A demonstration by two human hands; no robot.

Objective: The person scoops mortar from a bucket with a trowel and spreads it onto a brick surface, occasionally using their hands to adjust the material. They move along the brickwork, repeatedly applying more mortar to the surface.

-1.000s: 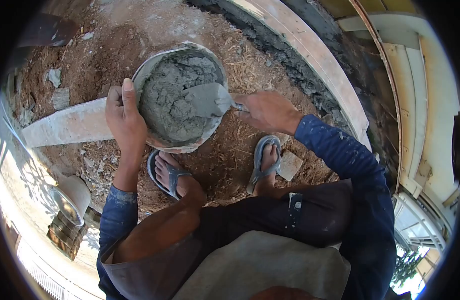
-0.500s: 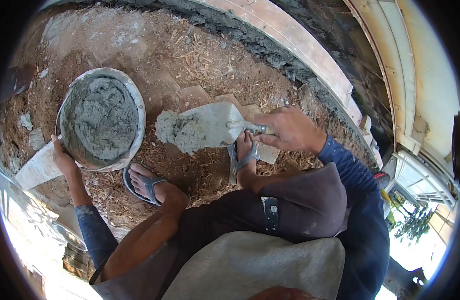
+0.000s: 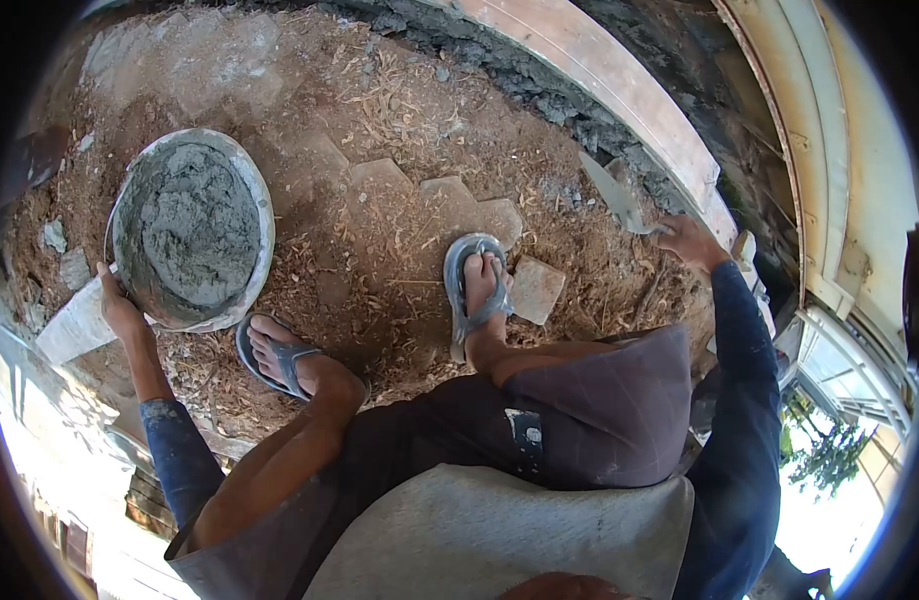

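Observation:
At the left stands a round bucket (image 3: 268,235) holding grey wet mortar (image 3: 202,225). My left hand (image 3: 127,312) grips its lower-left rim. Out to the right, my right hand (image 3: 692,243) is closed round the handle of a trowel (image 3: 618,196). The trowel's blade is tilted, its tip pointing up and left beside the rough band of mortar (image 3: 540,88) that runs along a long pale board (image 3: 610,75). No lump of mortar shows on the visible side of the blade.
Reddish soil with dry leaf scraps covers the ground, with paving blocks (image 3: 450,205) set in it. A loose block (image 3: 537,290) lies by my right sandal (image 3: 477,285); my left sandal (image 3: 270,355) is near the bucket. A pale slab (image 3: 80,325) lies under the left hand.
My right hand has carried the trowel right, from between my feet to the mortar band. The mortar heap seen on its blade before no longer shows. My left hand stays on the bucket.

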